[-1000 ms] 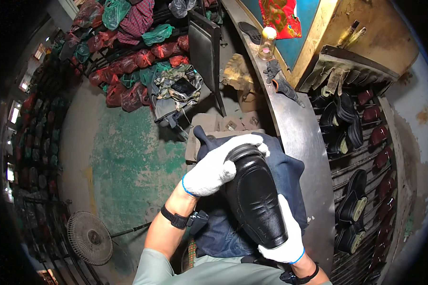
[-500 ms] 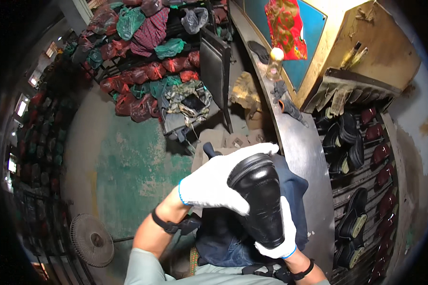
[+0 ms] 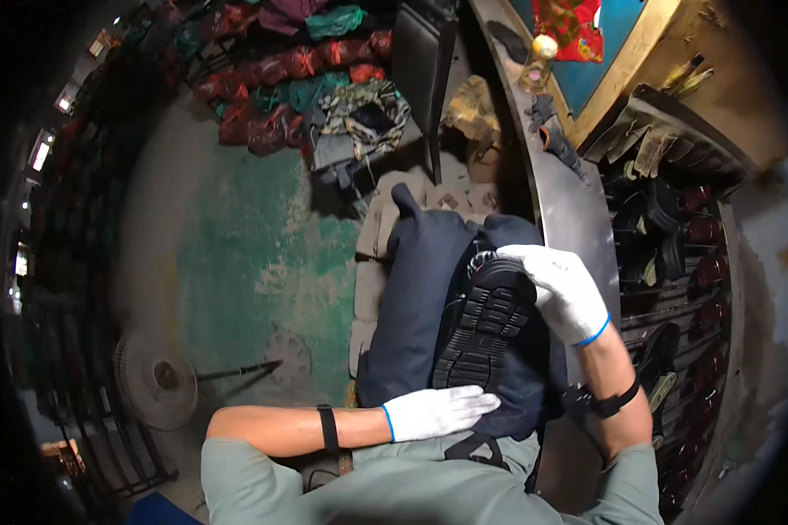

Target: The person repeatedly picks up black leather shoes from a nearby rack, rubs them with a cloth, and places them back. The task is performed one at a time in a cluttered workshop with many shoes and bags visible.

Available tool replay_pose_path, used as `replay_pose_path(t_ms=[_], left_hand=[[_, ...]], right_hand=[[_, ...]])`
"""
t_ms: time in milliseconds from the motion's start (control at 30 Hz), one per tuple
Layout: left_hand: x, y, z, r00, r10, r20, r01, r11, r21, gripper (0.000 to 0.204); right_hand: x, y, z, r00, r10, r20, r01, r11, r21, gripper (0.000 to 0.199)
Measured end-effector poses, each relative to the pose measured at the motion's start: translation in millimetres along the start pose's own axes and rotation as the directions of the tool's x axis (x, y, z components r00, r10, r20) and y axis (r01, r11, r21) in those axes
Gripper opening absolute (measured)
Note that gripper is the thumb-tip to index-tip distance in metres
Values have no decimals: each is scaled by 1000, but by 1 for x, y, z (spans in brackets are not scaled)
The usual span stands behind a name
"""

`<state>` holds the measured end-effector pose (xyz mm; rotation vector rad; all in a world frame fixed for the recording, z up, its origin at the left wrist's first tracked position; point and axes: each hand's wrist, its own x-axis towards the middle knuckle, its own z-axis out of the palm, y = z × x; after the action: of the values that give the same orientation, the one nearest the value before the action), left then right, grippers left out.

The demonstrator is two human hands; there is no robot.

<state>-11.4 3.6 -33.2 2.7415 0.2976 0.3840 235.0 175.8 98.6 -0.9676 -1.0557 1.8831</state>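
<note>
A black shoe lies over my lap with its ridged sole facing up. My right hand, in a white glove, has its fingers bent over the far end of the sole and grips the shoe there. At the near end, my left hand, also white-gloved, lies flat with its fingers stretched out along the shoe's edge. The thumb of the left hand is hidden. Dark blue cloth covers my legs under the shoe. The shoe's upper is mostly out of sight.
A metal ledge runs along my right, with a glass bottle on it. Beyond it, a rack holds several shoes. A fan stands at left. Red bags and a camouflage cloth are ahead.
The shoe has turned from its smooth black upper to its sole and come lower onto my lap. My left hand moved from the far end to the near end; my right hand moved to the far end.
</note>
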Motion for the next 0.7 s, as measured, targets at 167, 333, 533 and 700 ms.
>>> replay_pose_path(t_ms=[167,333,533,700], left_hand=[[7,22,-5,980,-195,40,177,944,278,62],[-6,49,52,843,-537,-33,538,841,64,55],[22,38,13,876,-482,-16,481,876,-29,46],[22,-6,-118,657,-618,-431,518,786,-338,49]], right_hand=[[-25,-47,6,948,160,274,0,864,-504,28],[-88,-67,27,505,53,862,691,573,-440,43],[-54,11,11,721,-192,665,683,356,-638,55],[-36,3,13,759,-133,638,618,458,-639,50]])
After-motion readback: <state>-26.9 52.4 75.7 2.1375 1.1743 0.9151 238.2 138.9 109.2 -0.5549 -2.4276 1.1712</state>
